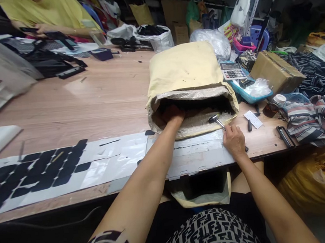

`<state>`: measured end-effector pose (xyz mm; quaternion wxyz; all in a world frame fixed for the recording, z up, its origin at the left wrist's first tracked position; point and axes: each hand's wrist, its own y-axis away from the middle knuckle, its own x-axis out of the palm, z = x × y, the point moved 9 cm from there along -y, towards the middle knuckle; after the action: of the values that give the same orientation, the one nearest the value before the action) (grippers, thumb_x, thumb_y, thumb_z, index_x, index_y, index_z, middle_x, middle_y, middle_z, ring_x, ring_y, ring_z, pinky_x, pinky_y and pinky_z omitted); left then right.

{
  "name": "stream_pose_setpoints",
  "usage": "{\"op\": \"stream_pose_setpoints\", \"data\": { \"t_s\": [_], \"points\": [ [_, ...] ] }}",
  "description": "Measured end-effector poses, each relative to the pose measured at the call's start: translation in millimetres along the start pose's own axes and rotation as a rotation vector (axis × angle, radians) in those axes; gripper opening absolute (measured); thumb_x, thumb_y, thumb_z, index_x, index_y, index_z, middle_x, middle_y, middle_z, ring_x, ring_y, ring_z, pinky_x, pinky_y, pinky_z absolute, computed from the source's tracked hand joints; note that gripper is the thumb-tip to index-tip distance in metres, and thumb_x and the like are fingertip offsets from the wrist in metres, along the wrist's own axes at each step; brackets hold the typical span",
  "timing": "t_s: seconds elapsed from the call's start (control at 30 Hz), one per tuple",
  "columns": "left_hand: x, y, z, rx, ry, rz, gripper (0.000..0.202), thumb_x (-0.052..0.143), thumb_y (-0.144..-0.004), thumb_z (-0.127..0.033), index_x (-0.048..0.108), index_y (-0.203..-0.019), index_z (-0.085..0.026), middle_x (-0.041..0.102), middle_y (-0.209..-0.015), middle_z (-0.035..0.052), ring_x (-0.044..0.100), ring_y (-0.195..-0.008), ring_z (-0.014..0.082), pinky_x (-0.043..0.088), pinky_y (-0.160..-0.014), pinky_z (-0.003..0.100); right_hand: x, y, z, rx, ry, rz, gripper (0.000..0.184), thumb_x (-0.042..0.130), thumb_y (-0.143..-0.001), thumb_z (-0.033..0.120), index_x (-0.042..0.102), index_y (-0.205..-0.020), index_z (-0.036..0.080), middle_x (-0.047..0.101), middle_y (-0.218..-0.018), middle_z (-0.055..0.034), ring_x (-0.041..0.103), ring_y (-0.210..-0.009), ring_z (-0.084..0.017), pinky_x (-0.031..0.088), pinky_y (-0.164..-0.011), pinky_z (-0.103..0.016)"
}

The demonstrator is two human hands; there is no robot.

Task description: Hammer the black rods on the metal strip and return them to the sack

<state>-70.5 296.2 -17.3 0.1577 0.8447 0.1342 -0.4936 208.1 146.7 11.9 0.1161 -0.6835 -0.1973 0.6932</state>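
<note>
A pale yellow woven sack (184, 67) lies on the table with its mouth facing me, its inside dark. My left hand (174, 113) reaches into that mouth; its fingers are lost in the shadow, so what they touch cannot be made out. Just outside the sack's right corner, my right hand (234, 141) is closed around a small hammer (219, 122) with a shiny metal shaft. The hammer's head points up and left, in front of the sack's lower lip. Under both lies a flat grey-white board (195, 158) at the table edge.
Rows of black rounded pieces (36, 169) lie on white sheets at left. To the right are a calculator (232, 71), a blue tray (249, 95), a cardboard box (276, 71) and a striped cloth (316, 119). A person in yellow (52, 13) sits across the table.
</note>
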Motion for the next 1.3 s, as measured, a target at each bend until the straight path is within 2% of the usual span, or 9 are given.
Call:
{"op": "stream_pose_setpoints", "data": {
  "t_s": [0.13,0.27,0.33,0.43,0.53,0.7,1.0,1.17,1.3],
  "points": [
    [-6.3,11.6,4.2,0.054,0.013,-0.007,0.044,0.062,-0.086,-0.045,0.072,-0.106,-0.007,0.071,-0.11,0.0248,0.065,-0.107,0.0408,0.051,-0.088,0.049,-0.9,0.1,-0.4,0.005,-0.01,0.003,0.024,0.049,-0.093,0.018,0.062,-0.114,0.018,0.056,-0.095,-0.0095,0.046,-0.089,-0.024,0.035,-0.072,-0.032],
    [-27.6,48.7,11.6,0.127,0.083,-0.118,0.043,0.058,-0.088,-0.048,0.071,-0.109,-0.013,0.072,-0.105,0.0181,0.066,-0.103,0.0354,0.05,-0.086,0.044,-2.0,0.1,0.3,0.0,0.002,-0.007,0.023,0.049,-0.093,0.019,0.062,-0.112,0.018,0.057,-0.095,-0.0095,0.046,-0.088,-0.024,0.034,-0.07,-0.032],
    [-33.5,75.7,4.9,0.306,0.181,-0.123,0.034,0.06,-0.087,-0.043,0.072,-0.104,-0.015,0.073,-0.097,0.0124,0.066,-0.094,0.0286,0.05,-0.081,0.037,-2.4,0.2,0.6,-0.002,0.011,-0.016,0.024,0.049,-0.093,0.019,0.062,-0.113,0.018,0.057,-0.095,-0.0096,0.046,-0.088,-0.024,0.034,-0.07,-0.032],
    [-24.1,122.8,-13.3,0.699,0.315,0.035,0.025,0.063,-0.085,-0.038,0.072,-0.1,-0.019,0.073,-0.093,0.0048,0.062,-0.086,0.0202,0.047,-0.074,0.03,-2.4,0.3,0.8,-0.002,0.011,-0.016,0.024,0.047,-0.095,0.02,0.062,-0.114,0.018,0.057,-0.095,-0.0094,0.046,-0.087,-0.023,0.034,-0.07,-0.032],
    [-4.3,149.5,-14.8,0.859,0.269,0.134,0.021,0.065,-0.085,-0.036,0.072,-0.097,-0.021,0.072,-0.09,0.0027,0.058,-0.083,0.0198,0.044,-0.074,0.031,-2.7,-0.2,0.7,0.003,0.01,-0.008,0.024,0.046,-0.096,0.02,0.063,-0.113,0.018,0.057,-0.094,-0.009,0.046,-0.086,-0.023,0.034,-0.07,-0.032],
    [20.2,148.2,-11.7,0.847,0.133,0.118,0.019,0.067,-0.084,-0.035,0.072,-0.097,-0.022,0.07,-0.092,0.0029,0.055,-0.086,0.0219,0.04,-0.08,0.035,-4.6,-0.2,1.4,-0.003,0.014,-0.017,0.024,0.048,-0.094,0.019,0.063,-0.113,0.018,0.058,-0.096,-0.0094,0.046,-0.087,-0.024,0.034,-0.07,-0.032],
    [29.2,134.3,-5.1,0.795,0.285,0.103,0.021,0.069,-0.083,-0.038,0.075,-0.097,-0.023,0.07,-0.091,0.0033,0.055,-0.088,0.0216,0.042,-0.083,0.035,-3.4,-5.6,-7.0,0.001,-0.069,-0.018,0.025,0.047,-0.099,0.024,0.066,-0.115,0.018,0.062,-0.094,-0.0091,0.051,-0.087,-0.023,0.038,-0.074,-0.032],
    [26.2,132.0,-5.9,0.773,0.313,0.1,0.019,0.07,-0.081,-0.031,0.077,-0.095,-0.023,0.067,-0.087,0.0039,0.055,-0.089,0.0223,0.044,-0.083,0.036,-19.2,3.4,-7.9,0.048,-0.351,0.006,0.031,0.046,-0.098,0.022,0.066,-0.121,0.021,0.068,-0.102,-0.0072,0.06,-0.094,-0.021,0.047,-0.081,-0.031],
    [22.8,132.0,-6.2,0.757,0.333,0.09,0.017,0.069,-0.08,-0.027,0.078,-0.092,-0.02,0.065,-0.084,0.0045,0.054,-0.087,0.022,0.044,-0.082,0.036,-39.5,24.6,10.1,0.008,-0.659,0.045,0.031,0.047,-0.099,0.028,0.067,-0.121,0.02,0.071,-0.108,-0.0087,0.066,-0.101,-0.021,0.052,-0.09,-0.033]
  ]
}}
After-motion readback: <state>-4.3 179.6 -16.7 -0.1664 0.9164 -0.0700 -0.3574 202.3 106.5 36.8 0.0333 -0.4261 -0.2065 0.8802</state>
